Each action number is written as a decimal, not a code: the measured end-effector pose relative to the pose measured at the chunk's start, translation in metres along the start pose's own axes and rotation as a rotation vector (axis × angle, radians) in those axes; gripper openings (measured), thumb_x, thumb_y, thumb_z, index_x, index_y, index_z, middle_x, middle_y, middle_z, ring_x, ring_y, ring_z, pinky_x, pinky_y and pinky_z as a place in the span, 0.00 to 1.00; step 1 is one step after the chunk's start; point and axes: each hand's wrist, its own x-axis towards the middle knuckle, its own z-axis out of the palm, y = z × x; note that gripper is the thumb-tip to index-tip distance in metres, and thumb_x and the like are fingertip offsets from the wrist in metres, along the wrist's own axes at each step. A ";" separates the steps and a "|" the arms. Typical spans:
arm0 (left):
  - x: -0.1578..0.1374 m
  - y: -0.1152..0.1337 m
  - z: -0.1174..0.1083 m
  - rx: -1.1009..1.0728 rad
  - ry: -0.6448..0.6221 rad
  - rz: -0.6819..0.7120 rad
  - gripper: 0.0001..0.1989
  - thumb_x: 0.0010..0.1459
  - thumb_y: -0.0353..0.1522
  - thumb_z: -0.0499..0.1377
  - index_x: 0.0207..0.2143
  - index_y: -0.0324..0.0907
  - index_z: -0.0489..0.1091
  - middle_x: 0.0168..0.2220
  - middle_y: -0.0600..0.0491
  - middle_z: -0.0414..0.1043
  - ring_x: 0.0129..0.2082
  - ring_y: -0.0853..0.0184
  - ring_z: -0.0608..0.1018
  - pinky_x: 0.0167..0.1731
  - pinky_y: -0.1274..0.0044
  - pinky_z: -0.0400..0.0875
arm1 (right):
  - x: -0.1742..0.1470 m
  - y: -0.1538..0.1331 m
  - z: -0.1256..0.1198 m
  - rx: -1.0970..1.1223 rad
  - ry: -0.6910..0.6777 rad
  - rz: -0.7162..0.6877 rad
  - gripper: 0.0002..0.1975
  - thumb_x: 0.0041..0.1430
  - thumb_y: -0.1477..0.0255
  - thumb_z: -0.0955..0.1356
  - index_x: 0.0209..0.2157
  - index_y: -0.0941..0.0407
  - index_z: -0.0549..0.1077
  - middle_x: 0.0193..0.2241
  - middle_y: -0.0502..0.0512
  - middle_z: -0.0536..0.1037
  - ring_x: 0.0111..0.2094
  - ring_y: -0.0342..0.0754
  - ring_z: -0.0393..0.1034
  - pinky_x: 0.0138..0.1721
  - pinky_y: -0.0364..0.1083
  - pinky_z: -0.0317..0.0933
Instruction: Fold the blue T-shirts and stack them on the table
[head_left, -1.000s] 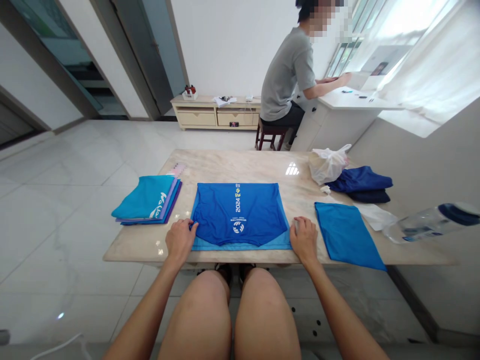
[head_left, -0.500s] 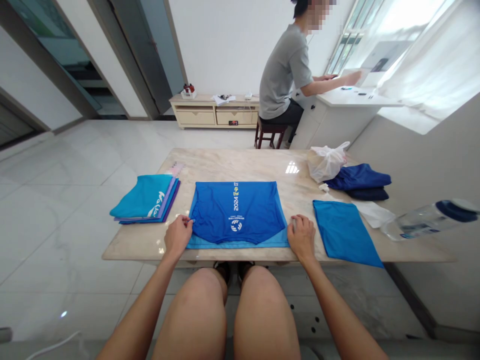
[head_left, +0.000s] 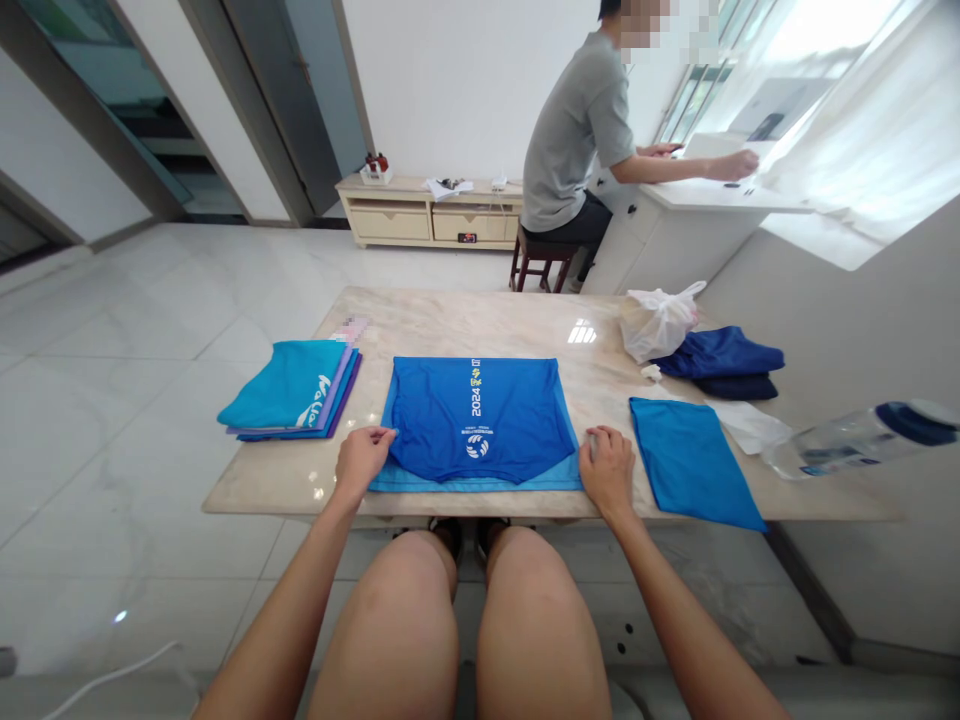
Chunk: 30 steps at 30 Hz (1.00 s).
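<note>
A blue T-shirt (head_left: 435, 410) with white and yellow print lies folded in front of me, a lighter blue layer showing along its sides and bottom edge. My left hand (head_left: 361, 464) is closed in a pinch on the shirt's left edge. At the lower right corner rests my right hand (head_left: 609, 468), its fingers slightly bent and apart, with the fingertips on the table beside the cloth. Left of the shirt is a stack of folded shirts (head_left: 281, 385) in teal, lilac, blue and purple. Another folded teal garment (head_left: 694, 460) lies to the right of my right hand.
On the right of the marble-look table (head_left: 450, 320) are a white plastic bag (head_left: 660, 322), dark blue clothes (head_left: 724, 360), white paper (head_left: 750, 428) and a clear bottle (head_left: 847, 445) with a blue lid. Beyond, a person (head_left: 574, 140) sits on a stool at a white counter (head_left: 675, 230).
My left hand has shifted slightly up along the shirt's left edge, its fingertips now pinched there. My right hand stays by the right corner. The other person's hand has moved right over the counter.
</note>
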 end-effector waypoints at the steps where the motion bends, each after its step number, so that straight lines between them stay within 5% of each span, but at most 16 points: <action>1: -0.001 -0.002 0.000 0.038 -0.003 -0.005 0.15 0.73 0.41 0.59 0.49 0.46 0.83 0.49 0.43 0.88 0.52 0.49 0.87 0.45 0.68 0.76 | 0.000 0.000 0.000 -0.001 0.001 -0.002 0.14 0.70 0.71 0.64 0.51 0.56 0.77 0.55 0.69 0.79 0.55 0.65 0.68 0.57 0.62 0.63; 7: -0.025 -0.001 0.001 0.269 0.186 0.150 0.15 0.77 0.39 0.53 0.52 0.44 0.77 0.52 0.39 0.85 0.50 0.47 0.86 0.42 0.66 0.73 | 0.002 0.011 0.005 0.041 0.025 -0.025 0.14 0.69 0.70 0.64 0.50 0.56 0.77 0.54 0.69 0.80 0.55 0.64 0.69 0.58 0.61 0.63; 12: -0.029 -0.003 0.018 0.315 0.163 0.203 0.18 0.79 0.42 0.50 0.49 0.43 0.76 0.47 0.41 0.83 0.47 0.48 0.85 0.38 0.67 0.72 | 0.003 0.010 -0.002 0.095 0.080 0.051 0.12 0.69 0.67 0.65 0.44 0.56 0.79 0.43 0.65 0.81 0.48 0.62 0.71 0.56 0.59 0.64; 20: -0.015 -0.032 0.049 0.071 0.398 0.331 0.16 0.77 0.39 0.50 0.52 0.42 0.74 0.49 0.41 0.80 0.48 0.50 0.82 0.44 0.65 0.73 | -0.005 -0.043 -0.020 -0.165 -0.218 0.230 0.19 0.74 0.56 0.69 0.38 0.56 0.83 0.46 0.70 0.80 0.53 0.67 0.68 0.53 0.60 0.63; 30: -0.027 -0.050 0.054 0.005 0.479 0.343 0.14 0.76 0.37 0.50 0.51 0.41 0.73 0.48 0.39 0.79 0.51 0.48 0.80 0.50 0.61 0.72 | -0.002 -0.044 -0.015 -0.145 -0.173 0.255 0.17 0.70 0.59 0.69 0.37 0.57 0.84 0.48 0.72 0.79 0.54 0.69 0.67 0.52 0.61 0.64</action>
